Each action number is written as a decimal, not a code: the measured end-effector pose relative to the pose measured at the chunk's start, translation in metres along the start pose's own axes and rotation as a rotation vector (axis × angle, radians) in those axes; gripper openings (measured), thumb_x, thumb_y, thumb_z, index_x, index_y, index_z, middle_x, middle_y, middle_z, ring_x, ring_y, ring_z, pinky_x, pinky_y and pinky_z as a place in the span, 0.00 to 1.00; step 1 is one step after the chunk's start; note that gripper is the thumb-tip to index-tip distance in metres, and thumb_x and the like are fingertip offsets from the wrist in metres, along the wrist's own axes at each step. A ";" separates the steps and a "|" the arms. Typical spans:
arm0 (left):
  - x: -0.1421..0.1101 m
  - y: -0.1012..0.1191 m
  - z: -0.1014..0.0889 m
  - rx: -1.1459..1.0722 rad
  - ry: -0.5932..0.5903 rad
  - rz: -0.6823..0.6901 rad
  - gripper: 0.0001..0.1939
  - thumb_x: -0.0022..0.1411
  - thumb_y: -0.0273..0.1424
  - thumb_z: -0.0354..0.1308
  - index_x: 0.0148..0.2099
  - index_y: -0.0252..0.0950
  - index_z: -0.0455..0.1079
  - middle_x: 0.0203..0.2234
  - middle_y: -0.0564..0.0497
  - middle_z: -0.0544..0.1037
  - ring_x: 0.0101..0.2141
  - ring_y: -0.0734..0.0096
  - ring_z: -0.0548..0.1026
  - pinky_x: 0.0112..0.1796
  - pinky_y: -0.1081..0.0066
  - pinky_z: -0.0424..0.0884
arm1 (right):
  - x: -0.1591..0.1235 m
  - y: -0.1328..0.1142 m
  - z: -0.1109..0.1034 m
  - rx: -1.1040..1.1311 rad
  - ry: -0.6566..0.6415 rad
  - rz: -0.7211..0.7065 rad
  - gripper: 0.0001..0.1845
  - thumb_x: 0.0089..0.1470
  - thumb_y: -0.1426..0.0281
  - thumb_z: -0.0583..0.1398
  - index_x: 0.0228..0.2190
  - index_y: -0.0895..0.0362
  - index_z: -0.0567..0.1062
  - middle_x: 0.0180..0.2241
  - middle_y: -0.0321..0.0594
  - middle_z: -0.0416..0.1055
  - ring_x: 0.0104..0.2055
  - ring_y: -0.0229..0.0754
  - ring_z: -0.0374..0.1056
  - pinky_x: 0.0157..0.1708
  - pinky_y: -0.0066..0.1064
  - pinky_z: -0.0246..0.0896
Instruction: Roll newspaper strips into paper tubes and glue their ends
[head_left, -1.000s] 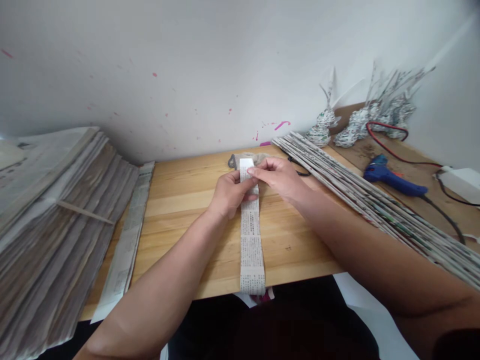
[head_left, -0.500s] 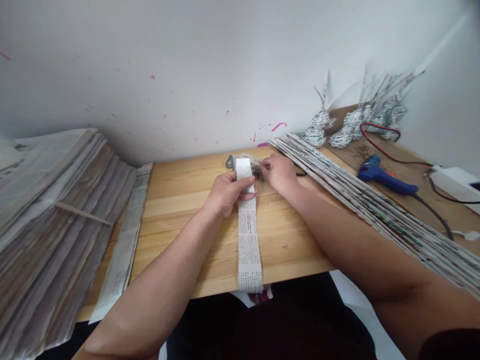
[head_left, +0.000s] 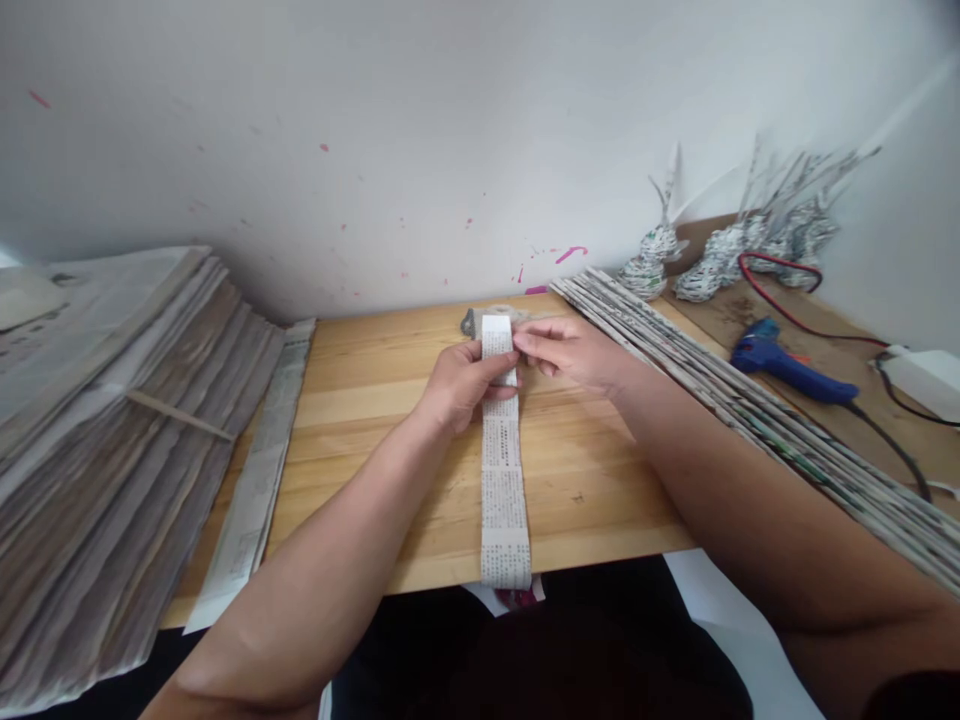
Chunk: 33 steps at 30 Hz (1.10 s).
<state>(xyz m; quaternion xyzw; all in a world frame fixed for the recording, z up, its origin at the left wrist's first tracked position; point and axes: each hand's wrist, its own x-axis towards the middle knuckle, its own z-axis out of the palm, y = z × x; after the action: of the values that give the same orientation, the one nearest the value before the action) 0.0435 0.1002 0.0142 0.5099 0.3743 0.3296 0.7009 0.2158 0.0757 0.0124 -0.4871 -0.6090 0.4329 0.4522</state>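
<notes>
The person sat at a wooden table (head_left: 360, 400), both forearms stretched over it. A long folded newspaper strip (head_left: 502, 470) lay down the middle of the table, its near end hanging just over the front edge and its far end lifted slightly. The left hand (head_left: 459, 385) was closed on the strip near that far end, thumb on top and fingers curled beneath. The right hand (head_left: 570, 350) sat just beside it, thumb and forefinger pinched together at the strip's top right edge; whether it gripped the paper or only touched it could not be told. Immediately beyond the strip's far end, against the wall, lay a small greyish bundle (head_left: 480, 318), mostly hidden. At the table's left side stood a tall stack of newspapers (head_left: 105, 440), with a flat folded newspaper sheet (head_left: 259, 480) lying between the stack and the bare wood. Along the table's right side ran a row of rolled newspaper tubes (head_left: 750, 410), set diagonally. Beyond the tubes, further right, a blue glue gun (head_left: 784, 360) rested on a brown board, its cable trailing off, and several woven paper pieces (head_left: 720, 260) stood near the wall at the far right corner.
</notes>
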 end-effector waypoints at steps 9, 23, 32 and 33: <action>-0.001 -0.003 0.002 0.017 0.008 -0.014 0.13 0.49 0.31 0.69 0.37 0.31 0.76 0.29 0.49 0.77 0.28 0.75 0.74 0.28 0.74 0.74 | 0.000 -0.001 0.009 0.094 0.085 0.064 0.09 0.51 0.65 0.65 0.26 0.59 0.78 0.17 0.32 0.61 0.20 0.31 0.53 0.17 0.26 0.45; -0.002 -0.007 0.003 0.037 -0.038 0.022 0.11 0.49 0.26 0.67 0.38 0.32 0.78 0.34 0.47 0.80 0.32 0.73 0.75 0.32 0.73 0.75 | -0.001 -0.006 0.015 0.288 0.206 0.192 0.14 0.38 0.64 0.71 0.24 0.60 0.77 0.16 0.31 0.61 0.19 0.30 0.52 0.15 0.24 0.38; -0.004 -0.003 0.006 0.005 -0.012 -0.040 0.10 0.48 0.22 0.66 0.36 0.31 0.77 0.31 0.48 0.79 0.31 0.74 0.75 0.33 0.73 0.75 | -0.001 -0.006 0.017 0.310 0.213 0.196 0.14 0.38 0.64 0.71 0.23 0.60 0.76 0.16 0.31 0.60 0.19 0.30 0.50 0.16 0.25 0.36; -0.004 -0.002 0.006 0.011 -0.004 -0.038 0.10 0.49 0.24 0.66 0.37 0.31 0.77 0.31 0.48 0.79 0.31 0.73 0.76 0.32 0.73 0.75 | -0.001 -0.006 0.017 0.300 0.213 0.190 0.13 0.39 0.64 0.71 0.23 0.59 0.76 0.16 0.31 0.60 0.19 0.30 0.50 0.16 0.26 0.36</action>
<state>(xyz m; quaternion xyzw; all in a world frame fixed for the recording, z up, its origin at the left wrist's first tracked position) 0.0467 0.0934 0.0137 0.5069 0.3844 0.3132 0.7051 0.1980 0.0726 0.0144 -0.5127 -0.4376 0.5055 0.5386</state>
